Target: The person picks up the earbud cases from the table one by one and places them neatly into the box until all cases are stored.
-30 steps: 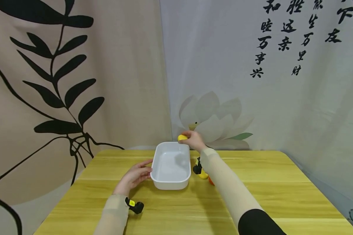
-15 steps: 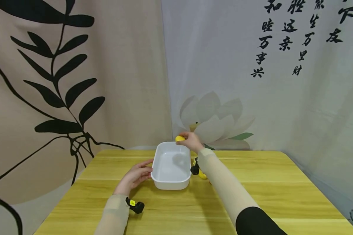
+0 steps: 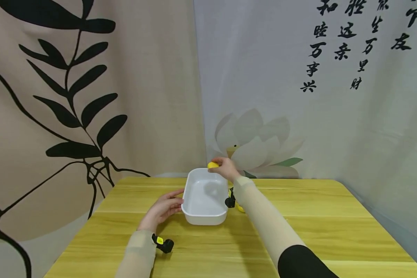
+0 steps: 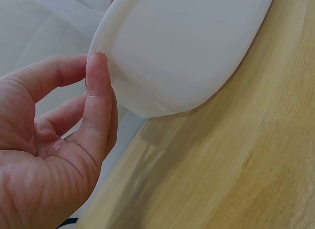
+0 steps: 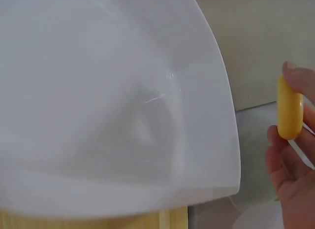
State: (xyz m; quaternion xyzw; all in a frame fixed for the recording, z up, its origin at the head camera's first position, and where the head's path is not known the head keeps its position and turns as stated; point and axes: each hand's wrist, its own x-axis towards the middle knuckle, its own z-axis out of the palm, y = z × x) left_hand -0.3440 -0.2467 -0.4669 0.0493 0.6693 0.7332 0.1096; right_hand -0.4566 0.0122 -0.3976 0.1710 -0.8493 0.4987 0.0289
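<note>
In the head view a white rectangular tub stands on the wooden table, its inside bare. My left hand is at its left side; in the left wrist view the hand's loosely bent fingers touch the rim. Over the tub's far right corner, my right hand pinches a small yellow rounded piece. The right wrist view shows this yellow piece as smooth and oblong, between thumb and fingertips, just outside the rim; its exact kind cannot be made out.
Another yellow thing lies on the table right of the tub, mostly hidden by the right wrist and its black camera. The wooden table ends at a printed curtain behind the tub.
The right hand has shifted slightly left with the yellow piece, closer over the tub's far end. An orange-red thing beside the tub is now behind the arm. The left hand stays on the tub.
</note>
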